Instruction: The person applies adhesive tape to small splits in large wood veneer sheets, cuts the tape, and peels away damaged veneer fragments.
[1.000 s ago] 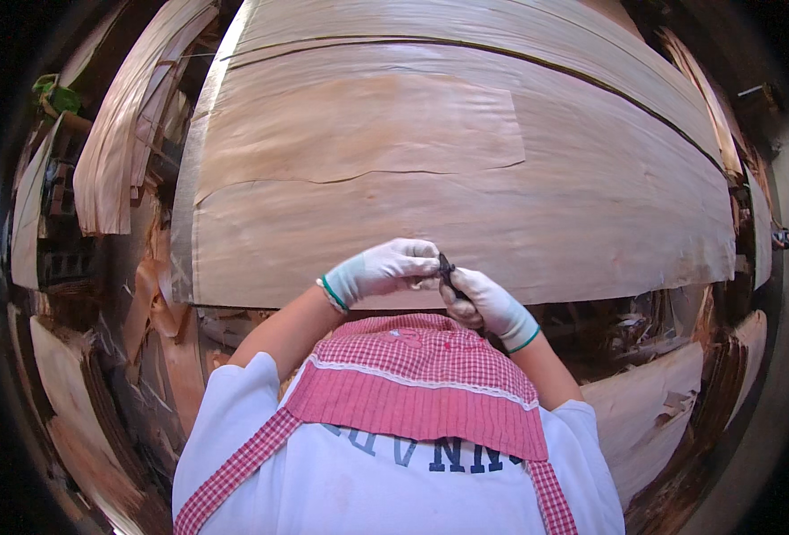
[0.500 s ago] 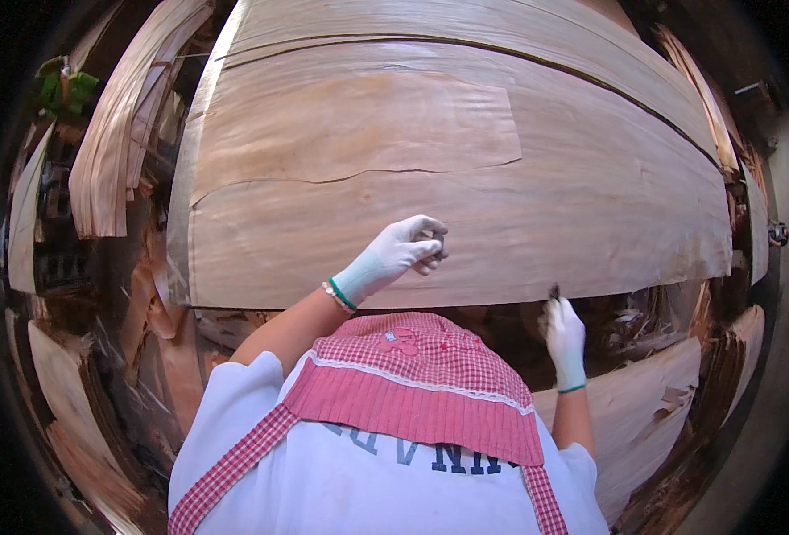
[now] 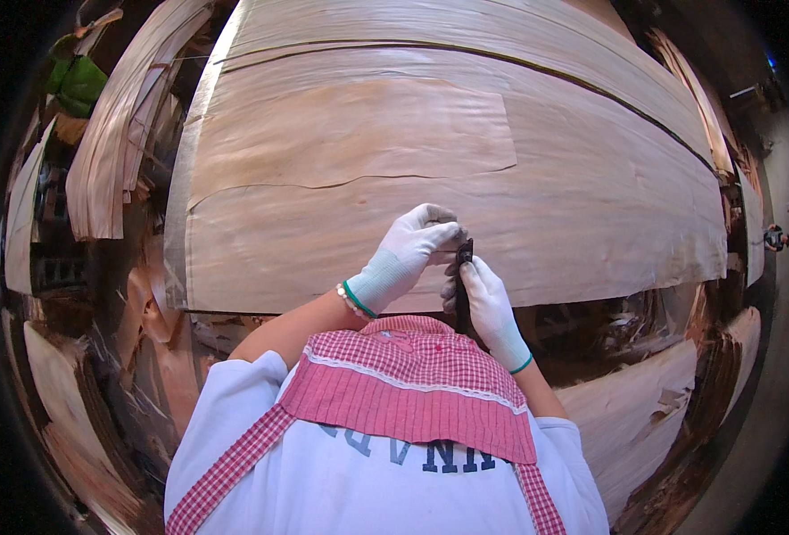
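My right hand [image 3: 492, 305], in a white glove with a green cuff, is closed around a dark, narrow hand tool [image 3: 464, 290] held upright near the front edge of a large wood veneer sheet [image 3: 323, 241]. The tool's exact kind does not show. My left hand [image 3: 408, 248], gloved alike, has its fingers pinched together right beside the tool's top end. Whatever they grip is too small to make out. Farther back, a smaller veneer piece [image 3: 367, 129] with a wavy front edge lies on the large sheet.
A dark gap [image 3: 475, 45] runs across the far part of the veneer. Bent veneer strips [image 3: 113, 147] hang at the left, with torn scraps [image 3: 167, 343] below them. More veneer sheets [image 3: 635, 410] lie at the lower right. A distant person [image 3: 776, 238] is at the far right.
My right hand has come leftward and up from beyond the front edge, bringing the dark tool to my left hand. My left hand has shifted slightly right, its fingers now at the tool's top.
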A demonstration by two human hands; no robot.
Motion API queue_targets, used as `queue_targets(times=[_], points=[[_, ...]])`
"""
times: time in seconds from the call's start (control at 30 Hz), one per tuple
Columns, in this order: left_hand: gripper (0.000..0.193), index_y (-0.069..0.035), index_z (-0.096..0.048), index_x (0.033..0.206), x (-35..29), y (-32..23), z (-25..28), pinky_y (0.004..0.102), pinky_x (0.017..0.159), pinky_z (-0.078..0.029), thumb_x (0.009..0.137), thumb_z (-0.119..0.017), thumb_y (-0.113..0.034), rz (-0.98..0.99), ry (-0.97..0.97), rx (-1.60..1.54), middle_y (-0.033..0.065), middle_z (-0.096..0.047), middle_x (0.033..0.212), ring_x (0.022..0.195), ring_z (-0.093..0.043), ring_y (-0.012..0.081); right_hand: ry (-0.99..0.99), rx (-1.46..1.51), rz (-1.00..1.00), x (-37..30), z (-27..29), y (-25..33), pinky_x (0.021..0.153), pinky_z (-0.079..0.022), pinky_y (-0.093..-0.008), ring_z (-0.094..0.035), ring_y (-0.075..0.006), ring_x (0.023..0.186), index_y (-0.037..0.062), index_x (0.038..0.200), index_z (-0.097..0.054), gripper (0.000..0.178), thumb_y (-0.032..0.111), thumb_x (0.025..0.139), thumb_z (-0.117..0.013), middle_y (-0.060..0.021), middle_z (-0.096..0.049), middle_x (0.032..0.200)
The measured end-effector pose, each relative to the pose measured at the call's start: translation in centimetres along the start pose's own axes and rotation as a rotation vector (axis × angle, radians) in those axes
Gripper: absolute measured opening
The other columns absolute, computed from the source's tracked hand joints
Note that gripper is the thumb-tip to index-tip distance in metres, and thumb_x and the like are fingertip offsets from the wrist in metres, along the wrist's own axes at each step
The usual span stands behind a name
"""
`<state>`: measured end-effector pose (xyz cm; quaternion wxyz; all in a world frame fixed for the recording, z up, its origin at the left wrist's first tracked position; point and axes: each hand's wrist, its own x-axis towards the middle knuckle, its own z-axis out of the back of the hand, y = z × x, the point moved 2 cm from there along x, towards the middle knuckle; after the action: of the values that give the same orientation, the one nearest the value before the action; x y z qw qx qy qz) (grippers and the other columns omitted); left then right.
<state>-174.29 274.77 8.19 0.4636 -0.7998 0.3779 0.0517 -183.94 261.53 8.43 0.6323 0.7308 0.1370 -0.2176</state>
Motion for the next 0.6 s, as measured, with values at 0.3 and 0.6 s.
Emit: queue_targets(times=[0.3,0.6], points=[[0.02,0.001,-0.057,0.115,0.1,0.3,0.5,0.0314,0.087,-0.055,0.098,-0.058,-0.01,-0.119,-0.015,0.151,0.0085,-0.066,0.104,0.095,-0.065,0.0158,0.015,-0.082,0.021,0.4,-0.5,0.1,0.062,-0.052,-0.0264,-0.062,-0.0111,0.067,0.0012,0.104,-0.057,0.03,0.027,0.107,-0.041,-0.0047,-0.062,0.078],[0.016,0.003,-0.068,0.105,0.9,0.4,2.4,0.0274,0.081,-0.052,0.095,-0.061,-0.008,-0.257,0.192,0.673,0.0054,-0.069,0.091,0.088,-0.062,0.0114,0.022,-0.084,0.061,0.6,-1.6,-1.4,0.069,-0.054,-0.033,-0.066,-0.0165,0.079,-0.0026,0.109,-0.057,0.03,0.024,0.106,-0.044,-0.0084,-0.066,0.089]])
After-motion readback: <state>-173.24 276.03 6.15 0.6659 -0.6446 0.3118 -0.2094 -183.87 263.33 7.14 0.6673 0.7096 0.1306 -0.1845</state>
